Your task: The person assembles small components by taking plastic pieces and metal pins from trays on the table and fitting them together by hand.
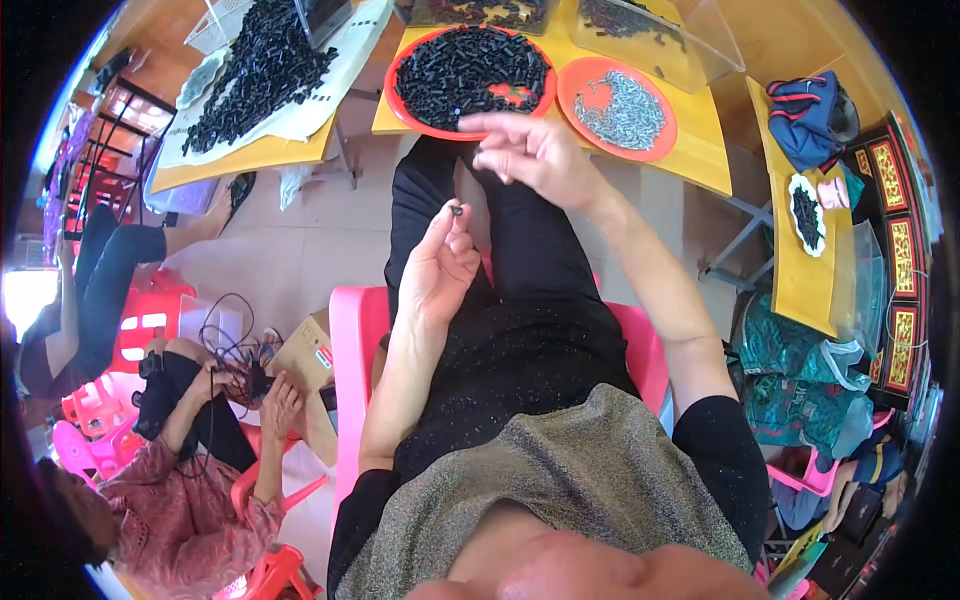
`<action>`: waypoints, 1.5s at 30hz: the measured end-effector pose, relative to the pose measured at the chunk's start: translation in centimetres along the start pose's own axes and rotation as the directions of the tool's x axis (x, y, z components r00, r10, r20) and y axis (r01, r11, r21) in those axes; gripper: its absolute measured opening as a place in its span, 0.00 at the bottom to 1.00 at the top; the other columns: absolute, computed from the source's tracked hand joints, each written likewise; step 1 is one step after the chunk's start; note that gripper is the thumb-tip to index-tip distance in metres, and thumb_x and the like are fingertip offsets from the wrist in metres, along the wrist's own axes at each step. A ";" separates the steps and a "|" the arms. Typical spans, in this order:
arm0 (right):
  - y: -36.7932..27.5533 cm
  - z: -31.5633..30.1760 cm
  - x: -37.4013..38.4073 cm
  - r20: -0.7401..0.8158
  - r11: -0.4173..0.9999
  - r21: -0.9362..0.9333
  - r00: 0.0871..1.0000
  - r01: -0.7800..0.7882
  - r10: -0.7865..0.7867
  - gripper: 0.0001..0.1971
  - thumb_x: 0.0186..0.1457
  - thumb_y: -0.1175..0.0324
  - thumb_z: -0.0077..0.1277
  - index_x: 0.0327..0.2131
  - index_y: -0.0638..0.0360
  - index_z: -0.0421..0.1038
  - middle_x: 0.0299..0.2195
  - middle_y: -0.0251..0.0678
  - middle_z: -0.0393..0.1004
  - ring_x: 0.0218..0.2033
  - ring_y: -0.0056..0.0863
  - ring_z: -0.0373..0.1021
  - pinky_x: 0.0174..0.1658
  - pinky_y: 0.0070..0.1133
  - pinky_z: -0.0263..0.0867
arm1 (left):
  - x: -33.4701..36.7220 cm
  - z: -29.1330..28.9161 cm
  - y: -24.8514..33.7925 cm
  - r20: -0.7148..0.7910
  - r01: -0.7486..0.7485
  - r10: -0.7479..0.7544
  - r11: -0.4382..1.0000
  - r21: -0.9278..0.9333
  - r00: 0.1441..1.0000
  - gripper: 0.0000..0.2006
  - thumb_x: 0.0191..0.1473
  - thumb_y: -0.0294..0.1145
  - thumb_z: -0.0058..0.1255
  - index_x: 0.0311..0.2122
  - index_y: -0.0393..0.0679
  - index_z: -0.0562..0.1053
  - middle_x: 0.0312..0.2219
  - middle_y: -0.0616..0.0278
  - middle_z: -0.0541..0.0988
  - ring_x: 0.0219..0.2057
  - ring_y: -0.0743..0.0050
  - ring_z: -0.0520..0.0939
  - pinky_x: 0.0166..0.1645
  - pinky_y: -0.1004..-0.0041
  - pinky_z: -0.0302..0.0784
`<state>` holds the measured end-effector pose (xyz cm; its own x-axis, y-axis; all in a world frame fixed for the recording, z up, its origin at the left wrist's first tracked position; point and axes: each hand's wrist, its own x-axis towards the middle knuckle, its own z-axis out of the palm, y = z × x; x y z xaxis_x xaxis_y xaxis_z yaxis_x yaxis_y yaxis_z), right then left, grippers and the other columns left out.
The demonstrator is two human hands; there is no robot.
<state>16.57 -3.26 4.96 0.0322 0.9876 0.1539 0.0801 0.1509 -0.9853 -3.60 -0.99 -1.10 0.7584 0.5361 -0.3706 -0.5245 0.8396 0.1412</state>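
Note:
Over my lap, my left hand (pixel 437 265) is closed, pinching a small black piece (pixel 457 210) between thumb and fingertips. The piece is too small to make out in detail. My right hand (pixel 540 160) reaches in above it from the right, palm toward the left. Its index finger is stretched out near the tray's front rim, thumb apart, and I see nothing held in it. Just beyond lies a round red tray (pixel 548 100) heaped with short black plastic pieces (pixel 460 75). Right of it, an orange-red plate (pixel 570 90) carries many small silvery metal parts (pixel 625 112).
Clear plastic bins (pixel 690 50) stand behind the trays on the yellow table (pixel 700 160). Another table at left bears a black heap (pixel 260 75). A seated person (pixel 180 500) handles cables at lower left. A blue bag (pixel 800 125) lies on the right-hand table. Pink chair arms (pixel 355 370) flank me.

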 end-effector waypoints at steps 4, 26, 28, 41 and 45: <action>-0.9 1.7 -2.6 0.014 0.997 0.073 1.000 -0.027 0.026 0.09 0.51 0.76 0.53 0.37 0.65 0.74 0.33 0.31 0.76 0.35 0.13 0.71 0.41 0.14 0.67 | -0.5 0.7 -0.4 -0.017 -0.018 0.019 0.999 0.038 1.000 0.08 0.59 0.32 0.44 0.42 0.44 0.72 0.37 0.65 0.78 0.22 0.85 0.70 0.28 0.82 0.65; 0.0 4.6 -4.9 -0.250 0.913 -0.313 0.904 0.264 -0.347 0.08 0.41 0.75 0.62 0.27 0.60 0.73 0.26 0.29 0.71 0.22 0.15 0.64 0.26 0.14 0.60 | -2.1 2.6 -1.8 0.073 -0.256 0.246 0.938 0.235 0.967 0.08 0.58 0.29 0.46 0.42 0.41 0.70 0.30 0.67 0.74 0.26 0.87 0.72 0.32 0.87 0.71; 0.1 4.5 -4.9 -0.241 0.891 -0.365 0.897 0.270 -0.371 0.09 0.41 0.75 0.62 0.27 0.60 0.72 0.27 0.31 0.72 0.23 0.17 0.66 0.26 0.16 0.63 | -2.0 2.6 -1.9 0.079 -0.280 0.269 0.924 0.261 0.960 0.07 0.58 0.29 0.47 0.42 0.41 0.70 0.30 0.68 0.74 0.26 0.88 0.72 0.32 0.87 0.71; 0.4 4.7 -5.3 -0.103 0.662 -0.631 0.803 0.403 -0.586 0.11 0.41 0.73 0.60 0.31 0.59 0.70 0.25 0.35 0.70 0.26 0.34 0.69 0.28 0.25 0.66 | -2.3 3.1 -2.7 0.149 -0.519 0.528 0.674 0.525 0.836 0.06 0.57 0.27 0.48 0.39 0.41 0.71 0.27 0.70 0.74 0.25 0.88 0.72 0.31 0.87 0.68; 0.0 4.8 -5.5 -0.135 0.744 -0.555 0.842 0.373 -0.522 0.10 0.43 0.74 0.59 0.30 0.60 0.70 0.24 0.36 0.69 0.23 0.33 0.70 0.25 0.23 0.66 | -2.4 3.1 -3.1 0.202 -0.581 0.583 0.590 0.561 0.787 0.06 0.57 0.26 0.48 0.39 0.41 0.70 0.30 0.69 0.75 0.25 0.88 0.72 0.32 0.87 0.68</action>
<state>11.65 -8.51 3.71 0.1200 0.7466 0.6543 0.6242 0.4558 -0.6345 -2.61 -4.61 2.20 0.3693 0.9290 -0.0236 -0.5333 0.2327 0.8133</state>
